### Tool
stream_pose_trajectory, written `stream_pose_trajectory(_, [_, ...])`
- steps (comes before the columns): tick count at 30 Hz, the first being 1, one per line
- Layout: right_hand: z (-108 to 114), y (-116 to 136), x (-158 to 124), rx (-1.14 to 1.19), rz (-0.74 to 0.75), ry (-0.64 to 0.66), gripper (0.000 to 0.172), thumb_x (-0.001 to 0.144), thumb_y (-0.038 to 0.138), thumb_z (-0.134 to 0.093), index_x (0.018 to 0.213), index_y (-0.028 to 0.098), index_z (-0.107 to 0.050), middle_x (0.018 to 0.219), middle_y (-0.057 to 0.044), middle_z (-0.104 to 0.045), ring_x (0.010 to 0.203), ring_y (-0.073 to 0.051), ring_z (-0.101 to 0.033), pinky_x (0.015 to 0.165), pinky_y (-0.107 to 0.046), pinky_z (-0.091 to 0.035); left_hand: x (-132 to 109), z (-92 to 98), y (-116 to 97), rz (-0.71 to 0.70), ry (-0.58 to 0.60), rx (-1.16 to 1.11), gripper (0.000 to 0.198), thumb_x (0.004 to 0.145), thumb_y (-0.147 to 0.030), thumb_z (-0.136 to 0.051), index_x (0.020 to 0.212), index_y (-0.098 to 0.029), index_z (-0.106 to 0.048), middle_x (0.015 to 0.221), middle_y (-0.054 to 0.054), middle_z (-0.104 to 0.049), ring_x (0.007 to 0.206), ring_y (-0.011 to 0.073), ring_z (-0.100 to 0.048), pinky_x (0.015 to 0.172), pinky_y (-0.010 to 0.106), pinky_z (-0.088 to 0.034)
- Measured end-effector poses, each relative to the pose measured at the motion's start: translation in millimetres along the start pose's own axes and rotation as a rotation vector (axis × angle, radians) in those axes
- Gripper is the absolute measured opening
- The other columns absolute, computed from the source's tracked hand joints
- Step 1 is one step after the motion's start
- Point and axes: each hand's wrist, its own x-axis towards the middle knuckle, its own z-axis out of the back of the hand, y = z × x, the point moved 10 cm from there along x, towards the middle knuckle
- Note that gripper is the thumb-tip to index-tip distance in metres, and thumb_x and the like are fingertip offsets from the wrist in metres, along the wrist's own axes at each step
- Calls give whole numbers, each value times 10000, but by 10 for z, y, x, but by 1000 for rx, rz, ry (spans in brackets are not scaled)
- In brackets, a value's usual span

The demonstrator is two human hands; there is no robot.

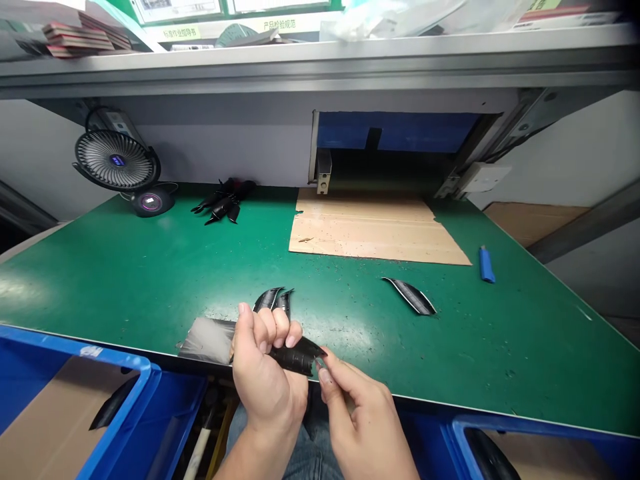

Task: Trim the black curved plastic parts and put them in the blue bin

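My left hand (267,367) is wrapped around a curved black plastic part (296,357), held above the front edge of the green table. At the part's right end, my right hand (357,407) is closed in a pinch. A small greyish tip shows between its thumb and forefinger, too small to name, and it touches the part's edge. Just behind my left hand lie more black curved pieces (270,299), partly hidden by my fingers. Another curved black piece (411,297) rests alone to the right. A translucent sheet or bag (205,340) lies left of my left hand.
A cardboard sheet (370,230) lies at the back, with a blue-handled tool (486,265) to its right. Black parts (225,200) are piled near a small fan (117,160). Blue bins (145,380) flank my lap. Dark scraps dot the green table (500,333); a shelf (320,63) overhangs it.
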Motion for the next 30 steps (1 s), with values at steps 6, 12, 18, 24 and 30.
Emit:
stream_pose_trajectory(6, [49,189,-141,-510,292,-192,376,944,103,-384,1233,130,-623,843,-76,-682,658,-175,-658,554,-234,-489,52,70,48,39,-48,-31,514,929,-326,-557,542,-188,-248,564,-45,-152,523,105,-216,426,213,-324])
stream_pose_trajectory(12, [360,258,-261,-239,330,-498,375,910,165,-624,1284,174,-595,891,-61,-696,671,-141,-633,632,-236,-501,121,73,93,102,-59,-90,488,928,-315,-559,565,-186,-258,566,-50,-166,521,101,-222,427,203,-323])
stream_pose_trajectory(18, [-31,-214,53,423,-323,-18,384,872,494,-616,712,147,-647,623,-20,-597,563,-120,-483,526,-220,-376,-23,-104,209,185,112,-39,508,929,-308,-546,548,-184,-235,549,-45,-156,501,104,-223,421,218,-313])
stream_pose_trajectory(24, [145,-297,-112,-6,-247,-55,440,946,440,-477,590,185,-524,493,11,-525,463,-102,-425,492,-244,-254,-66,67,555,354,58,39,493,893,-302,-594,561,-189,-247,540,-50,-191,490,103,-237,417,208,-349])
stream_pose_trajectory(30, [896,-748,-333,-228,-382,-301,558,976,592,-356,637,198,-560,499,4,-542,458,-121,-468,486,-243,-310,183,154,713,166,136,260,457,880,-464,-637,633,-180,-377,614,-52,-327,597,96,-409,751,265,-546])
